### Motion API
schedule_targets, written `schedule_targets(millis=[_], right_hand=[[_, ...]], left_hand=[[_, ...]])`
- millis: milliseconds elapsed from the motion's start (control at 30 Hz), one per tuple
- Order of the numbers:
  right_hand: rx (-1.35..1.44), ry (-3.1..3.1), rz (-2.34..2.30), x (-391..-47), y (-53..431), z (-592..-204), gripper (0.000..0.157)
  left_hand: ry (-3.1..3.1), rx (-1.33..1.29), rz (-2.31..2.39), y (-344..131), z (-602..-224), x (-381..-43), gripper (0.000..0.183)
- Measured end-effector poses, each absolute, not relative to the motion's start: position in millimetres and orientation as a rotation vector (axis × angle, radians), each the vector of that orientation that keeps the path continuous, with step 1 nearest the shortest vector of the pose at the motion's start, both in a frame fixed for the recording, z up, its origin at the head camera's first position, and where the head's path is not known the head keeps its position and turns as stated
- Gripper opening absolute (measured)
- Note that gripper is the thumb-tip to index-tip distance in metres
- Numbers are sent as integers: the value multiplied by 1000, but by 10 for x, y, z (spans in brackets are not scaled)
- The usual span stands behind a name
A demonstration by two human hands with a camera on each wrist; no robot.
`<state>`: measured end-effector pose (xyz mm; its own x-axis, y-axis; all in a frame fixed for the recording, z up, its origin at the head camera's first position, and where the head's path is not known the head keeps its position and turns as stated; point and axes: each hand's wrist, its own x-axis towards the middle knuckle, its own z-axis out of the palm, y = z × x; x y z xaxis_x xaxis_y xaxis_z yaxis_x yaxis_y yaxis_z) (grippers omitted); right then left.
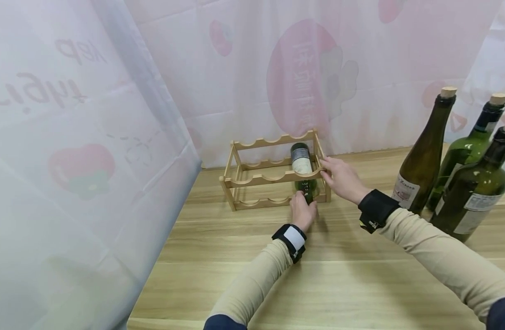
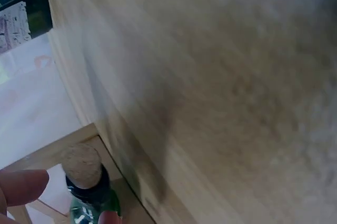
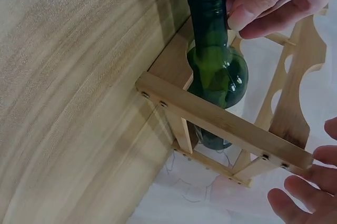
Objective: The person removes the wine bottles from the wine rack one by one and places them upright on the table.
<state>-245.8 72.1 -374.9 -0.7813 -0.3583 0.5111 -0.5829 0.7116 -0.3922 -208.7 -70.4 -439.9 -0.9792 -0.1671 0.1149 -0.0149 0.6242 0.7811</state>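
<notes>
In the head view a low wooden wine rack (image 1: 258, 180) stands on the table. A green wine bottle (image 1: 306, 185) lies in its right-end slot, its corked neck toward me. My left hand (image 1: 303, 212) pinches the bottle around the neck, just below the cork (image 2: 82, 165). The left fingertips (image 3: 243, 17) sit against the dark glass in the right wrist view. My right hand (image 1: 342, 178) touches the rack's upper right front corner, its fingers loosely extended. From the right wrist, those fingers (image 3: 327, 155) show at the end of the wooden rail (image 3: 226, 121).
At the right stand several upright corked bottles: a tall brown-green bottle (image 1: 421, 156), a green bottle (image 1: 468, 146) behind, and a dark green bottle (image 1: 475, 192) nearest me. A printed white curtain (image 1: 235, 91) hangs behind the rack and along the left side of the wooden table (image 1: 219, 256).
</notes>
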Motion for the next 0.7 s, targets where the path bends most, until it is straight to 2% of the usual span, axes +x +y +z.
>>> schedule_targets(millis=[533,700], right_hand=[[1034,-2421,745,-2623,-47,-3772,27],[1043,-2359,741,-2562,265,-3816,29]], left_hand=[[-2550,537,-1275,-1374,-4441,-2082,29],[-2631,613,-1229,-1059,-4445,-2108,26]])
